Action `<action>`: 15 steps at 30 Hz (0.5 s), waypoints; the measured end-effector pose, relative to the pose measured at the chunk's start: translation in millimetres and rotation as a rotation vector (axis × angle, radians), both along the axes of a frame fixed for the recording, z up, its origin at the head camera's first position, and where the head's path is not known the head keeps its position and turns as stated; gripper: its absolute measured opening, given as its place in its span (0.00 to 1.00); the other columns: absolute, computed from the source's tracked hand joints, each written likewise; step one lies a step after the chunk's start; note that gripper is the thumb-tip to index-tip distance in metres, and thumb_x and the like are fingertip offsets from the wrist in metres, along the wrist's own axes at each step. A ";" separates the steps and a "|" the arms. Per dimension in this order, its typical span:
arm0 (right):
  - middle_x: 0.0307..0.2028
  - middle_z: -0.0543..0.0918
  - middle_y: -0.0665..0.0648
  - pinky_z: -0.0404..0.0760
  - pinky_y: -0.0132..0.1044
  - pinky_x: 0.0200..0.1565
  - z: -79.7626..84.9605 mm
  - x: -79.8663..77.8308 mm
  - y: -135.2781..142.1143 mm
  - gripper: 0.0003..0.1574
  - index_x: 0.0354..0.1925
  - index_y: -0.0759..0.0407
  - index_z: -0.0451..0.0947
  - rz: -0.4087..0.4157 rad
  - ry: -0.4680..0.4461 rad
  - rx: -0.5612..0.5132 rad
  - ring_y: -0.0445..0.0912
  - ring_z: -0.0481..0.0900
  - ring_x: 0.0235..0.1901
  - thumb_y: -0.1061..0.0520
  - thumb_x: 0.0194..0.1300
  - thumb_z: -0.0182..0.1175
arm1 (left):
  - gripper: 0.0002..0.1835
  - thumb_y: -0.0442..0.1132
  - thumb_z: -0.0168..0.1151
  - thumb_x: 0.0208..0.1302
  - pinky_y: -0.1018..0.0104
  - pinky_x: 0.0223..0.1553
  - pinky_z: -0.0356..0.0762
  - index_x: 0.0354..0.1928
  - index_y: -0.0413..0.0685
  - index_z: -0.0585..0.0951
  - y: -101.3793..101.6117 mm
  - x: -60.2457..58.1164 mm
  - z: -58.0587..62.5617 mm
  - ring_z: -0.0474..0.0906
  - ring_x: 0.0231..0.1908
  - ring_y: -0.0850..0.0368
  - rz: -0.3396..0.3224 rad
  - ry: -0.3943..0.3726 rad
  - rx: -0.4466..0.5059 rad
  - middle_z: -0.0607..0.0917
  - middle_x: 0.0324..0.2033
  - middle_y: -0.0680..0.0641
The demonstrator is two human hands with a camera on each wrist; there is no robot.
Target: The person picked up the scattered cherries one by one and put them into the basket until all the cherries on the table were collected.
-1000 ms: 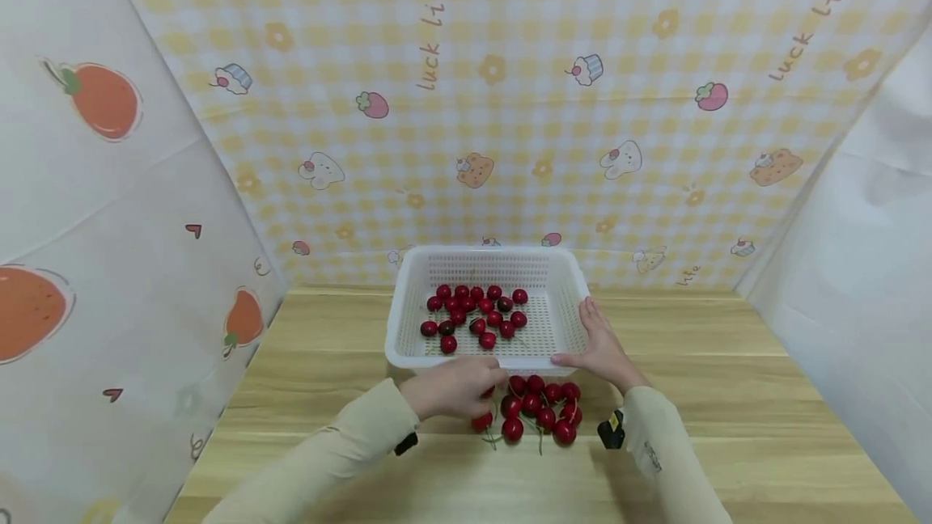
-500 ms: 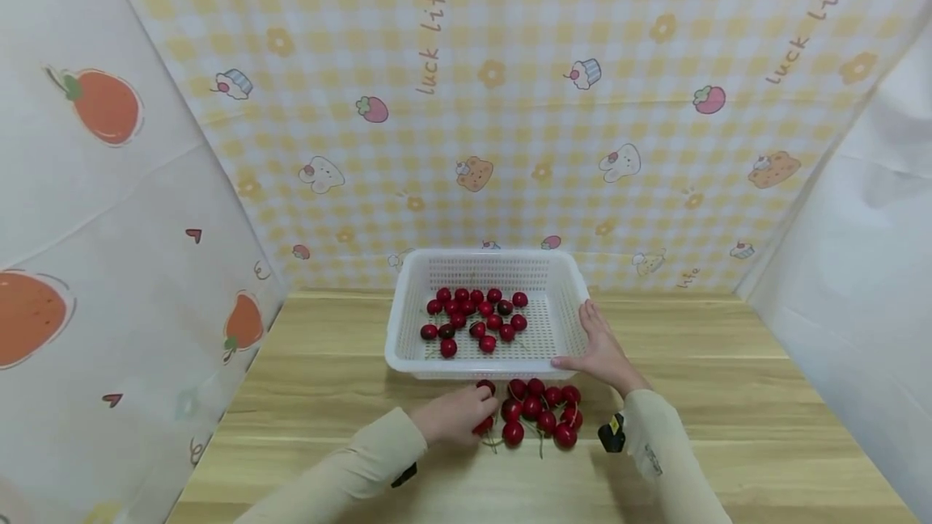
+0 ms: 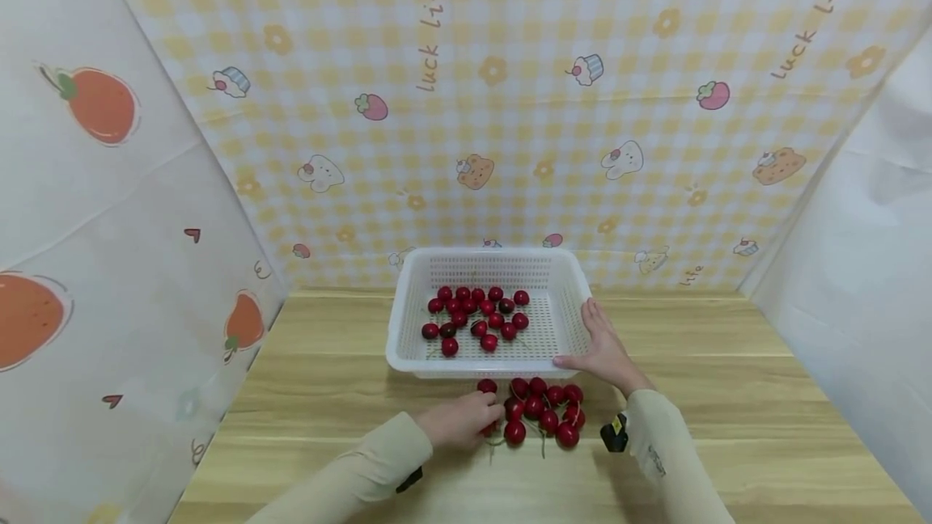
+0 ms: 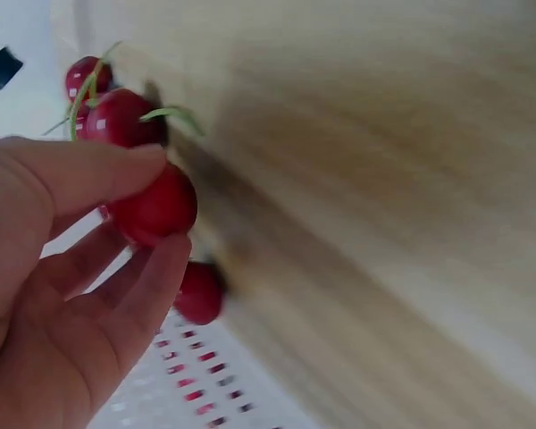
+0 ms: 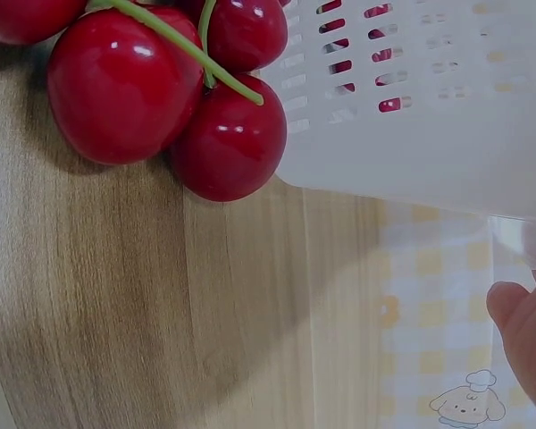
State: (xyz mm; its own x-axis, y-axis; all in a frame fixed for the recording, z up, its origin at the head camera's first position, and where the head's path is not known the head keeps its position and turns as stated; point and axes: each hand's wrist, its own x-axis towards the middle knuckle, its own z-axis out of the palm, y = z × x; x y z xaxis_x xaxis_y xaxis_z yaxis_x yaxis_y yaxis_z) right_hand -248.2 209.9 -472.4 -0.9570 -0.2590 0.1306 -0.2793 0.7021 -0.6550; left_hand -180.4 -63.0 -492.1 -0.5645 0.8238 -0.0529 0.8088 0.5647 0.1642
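Observation:
In the left wrist view my left hand (image 4: 62, 295) pinches a red cherry (image 4: 165, 210) between thumb and fingertips, low over the wooden table. From the head view, that left hand (image 3: 462, 419) is at the left end of a group of cherries (image 3: 534, 406) with green stems, in front of a white perforated basket (image 3: 396, 322). My right hand (image 3: 604, 352) holds the basket's front right corner, thumb on the front rim and fingers along the right side. Inside the basket lie several cherries (image 3: 469, 307), mostly toward the left and middle.
One cherry (image 3: 486, 386) lies between the left hand and the basket's front wall. The wooden table (image 3: 699, 395) reaches back to a yellow checked cloth (image 3: 510, 128). White printed cloth (image 3: 146, 306) hangs on the left side.
My left hand has moved from beside the basket's front rim toward me and slightly right, its fingers now around a cherry. The right hand has stayed on the basket.

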 end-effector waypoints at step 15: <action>0.68 0.39 0.69 0.42 0.60 0.63 0.9 1.1 -1.2 0.75 0.67 0.72 0.41 -0.001 0.008 -0.001 0.61 0.36 0.68 0.39 0.36 0.72 | 0.15 0.40 0.64 0.54 0.85 0.38 0.68 0.45 0.51 0.76 16.6 -18.1 98.3 0.72 0.36 0.70 -0.145 -0.082 0.084 0.78 0.40 0.56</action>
State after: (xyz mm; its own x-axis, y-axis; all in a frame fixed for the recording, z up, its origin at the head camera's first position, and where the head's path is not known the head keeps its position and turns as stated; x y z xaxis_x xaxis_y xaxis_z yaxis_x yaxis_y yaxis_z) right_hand -247.1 208.7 -471.4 -0.9562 -0.2578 0.1385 -0.2839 0.7020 -0.6532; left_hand -198.5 -46.5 -393.9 -0.4364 0.8995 -0.0215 0.8625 0.4250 0.2749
